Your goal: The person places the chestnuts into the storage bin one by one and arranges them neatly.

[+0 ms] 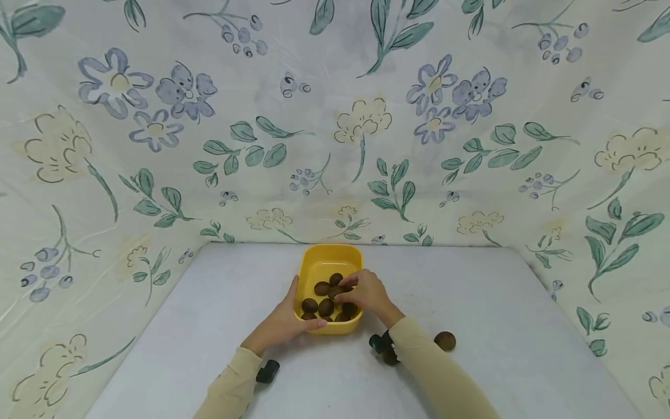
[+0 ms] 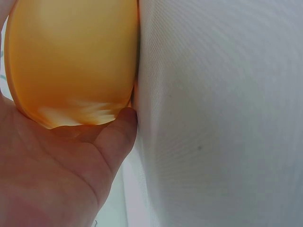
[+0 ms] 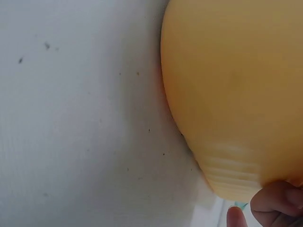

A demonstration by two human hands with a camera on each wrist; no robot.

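A yellow rectangular tub [image 1: 331, 329] stands on the white table, with several brown, round, ball-like things inside, mostly toward its near end. My left hand [image 1: 288, 317] grips the tub at its near left corner, thumb over the near rim and fingers along the left wall. In the left wrist view that hand [image 2: 52, 165] lies against the tub's outer wall [image 2: 75, 56]. Reaching over the right rim, my right hand [image 1: 366, 291] pinches one brown ball [image 1: 335, 293] between thumb and fingers, low among the others. The right wrist view catches only fingertips [image 3: 279, 203] at the tub's rim.
To the right of the tub, a brown ball [image 1: 445, 341] lies on the table [image 1: 335, 378]. Another ball [image 1: 391, 357] is partly hidden by the right wrist's dark camera [image 1: 378, 342]. A floral cloth [image 1: 335, 174] rises behind and beside the table. Small dark specks dot the tabletop.
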